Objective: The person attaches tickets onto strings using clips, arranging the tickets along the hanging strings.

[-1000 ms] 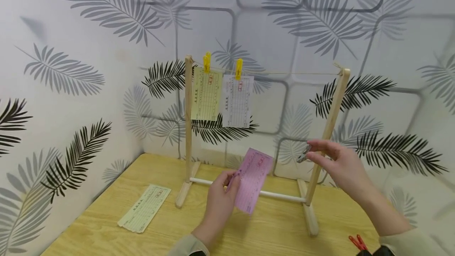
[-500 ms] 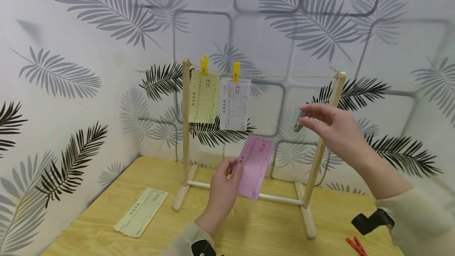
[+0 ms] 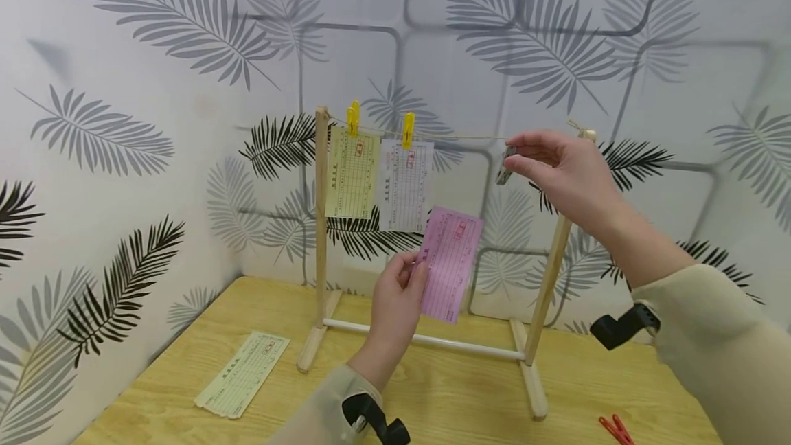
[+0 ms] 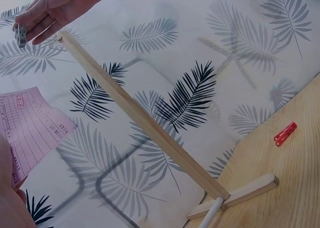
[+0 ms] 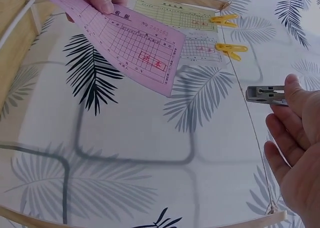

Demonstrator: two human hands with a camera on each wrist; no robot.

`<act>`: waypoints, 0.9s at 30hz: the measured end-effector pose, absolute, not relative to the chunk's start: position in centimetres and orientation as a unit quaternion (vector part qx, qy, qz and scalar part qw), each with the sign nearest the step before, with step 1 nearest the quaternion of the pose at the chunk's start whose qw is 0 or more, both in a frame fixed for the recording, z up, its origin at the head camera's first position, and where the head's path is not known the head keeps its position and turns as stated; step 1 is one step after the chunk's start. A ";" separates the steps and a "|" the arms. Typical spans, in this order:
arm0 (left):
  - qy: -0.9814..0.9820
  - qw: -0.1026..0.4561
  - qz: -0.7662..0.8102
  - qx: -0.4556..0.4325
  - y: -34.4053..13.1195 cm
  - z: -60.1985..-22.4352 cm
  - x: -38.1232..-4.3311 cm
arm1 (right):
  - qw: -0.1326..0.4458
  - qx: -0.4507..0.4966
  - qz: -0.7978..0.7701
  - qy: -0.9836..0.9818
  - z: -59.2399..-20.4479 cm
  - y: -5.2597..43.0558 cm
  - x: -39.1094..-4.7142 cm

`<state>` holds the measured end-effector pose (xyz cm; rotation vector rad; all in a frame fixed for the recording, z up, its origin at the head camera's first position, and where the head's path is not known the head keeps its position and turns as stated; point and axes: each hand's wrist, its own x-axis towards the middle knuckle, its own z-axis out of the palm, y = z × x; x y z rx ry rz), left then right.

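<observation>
My left hand (image 3: 398, 301) pinches a pink receipt slip (image 3: 453, 263) by its left edge, below the string. The slip is held nearly upright, leaning a little. Up at the right part of the string (image 3: 457, 137), my right hand (image 3: 565, 170) pinches a grey clothespin (image 3: 505, 165) between thumb and fingers. In the right wrist view the grey clothespin (image 5: 265, 95) lies close beside the string. Two yellow clothespins (image 3: 353, 119) hold a yellow receipt slip (image 3: 352, 174) and a white receipt slip (image 3: 404, 187) on the string's left part.
A wooden frame with a left post (image 3: 321, 225) and a right post (image 3: 546, 287) carries the string. A white rod (image 3: 469, 346) joins its feet. Pale green slips (image 3: 243, 374) lie at the table's left, a red clothespin (image 3: 616, 429) at the front right. A patterned wall stands behind.
My right hand has risen and moved left with the grey clothespin, up to string height. My left hand has lifted the pink receipt slip, which now stands more upright.
</observation>
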<state>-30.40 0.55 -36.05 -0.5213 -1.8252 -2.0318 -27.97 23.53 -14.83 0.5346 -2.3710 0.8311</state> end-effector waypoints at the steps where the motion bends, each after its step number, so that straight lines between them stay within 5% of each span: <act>1: -0.645 0.181 -0.719 -0.185 0.6 -35.9 -30.5 | 0.281 0.200 0.310 -0.886 -14.5 23.4 -28.1; 27: -0.614 0.181 -0.748 -0.174 1.7 -32.4 -32.8 | 0.259 0.194 0.363 -0.874 -9.4 20.4 -32.3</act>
